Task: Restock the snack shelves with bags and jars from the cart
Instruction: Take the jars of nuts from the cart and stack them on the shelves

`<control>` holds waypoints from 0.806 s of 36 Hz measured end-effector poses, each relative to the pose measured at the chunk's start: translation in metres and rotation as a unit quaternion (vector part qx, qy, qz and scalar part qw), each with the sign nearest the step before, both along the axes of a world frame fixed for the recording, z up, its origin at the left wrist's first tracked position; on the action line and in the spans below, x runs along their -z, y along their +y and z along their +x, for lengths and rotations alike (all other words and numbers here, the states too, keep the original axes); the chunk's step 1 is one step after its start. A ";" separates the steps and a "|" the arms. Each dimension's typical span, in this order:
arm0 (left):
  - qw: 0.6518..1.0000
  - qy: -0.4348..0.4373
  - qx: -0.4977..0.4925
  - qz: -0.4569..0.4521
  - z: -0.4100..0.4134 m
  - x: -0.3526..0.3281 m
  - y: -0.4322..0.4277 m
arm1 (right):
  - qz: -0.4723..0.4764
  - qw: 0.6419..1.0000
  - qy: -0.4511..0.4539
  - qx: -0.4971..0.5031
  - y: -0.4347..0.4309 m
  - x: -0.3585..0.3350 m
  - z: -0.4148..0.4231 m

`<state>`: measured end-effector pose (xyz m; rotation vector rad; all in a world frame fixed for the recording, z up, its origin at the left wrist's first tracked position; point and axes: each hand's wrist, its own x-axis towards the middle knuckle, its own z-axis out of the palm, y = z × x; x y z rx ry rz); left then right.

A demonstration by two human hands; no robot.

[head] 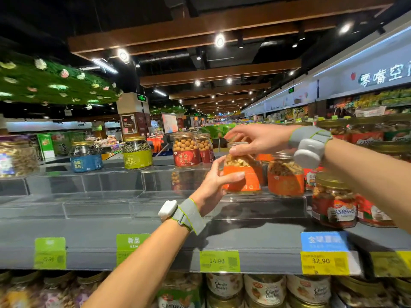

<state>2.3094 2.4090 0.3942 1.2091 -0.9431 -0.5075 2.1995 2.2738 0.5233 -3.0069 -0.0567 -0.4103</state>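
Note:
A clear jar of nuts with an orange label (243,172) stands on the middle step of a tiered acrylic riser (106,181). My left hand (216,181) grips its lower body from the left, thumb across the label. My right hand (253,138) holds the jar's lid from above with curled fingers. A matching orange-label jar (285,174) stands just right of it. Both wrists wear grey bands with white sensors.
Jars with blue (85,155), green (137,153) and red (186,150) labels line the riser's top step. Cashew jars (333,202) stand at the right. The grey shelf edge (155,254) carries price tags; more jars fill the shelf below.

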 end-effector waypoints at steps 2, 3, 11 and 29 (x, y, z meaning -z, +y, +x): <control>0.999 -0.009 0.038 0.014 0.004 0.000 0.007 | 0.078 0.996 0.002 -0.033 -0.005 0.000 -0.001; 0.999 -0.018 0.038 0.015 0.006 0.001 0.010 | 0.097 0.994 0.000 -0.044 -0.004 0.001 0.000; 0.969 -0.124 -0.210 0.041 -0.007 -0.002 0.000 | -0.093 0.994 -0.020 0.048 0.000 0.007 0.016; 0.941 -0.231 -0.177 0.172 0.016 0.019 -0.008 | -0.169 0.979 0.059 0.095 -0.014 0.027 0.030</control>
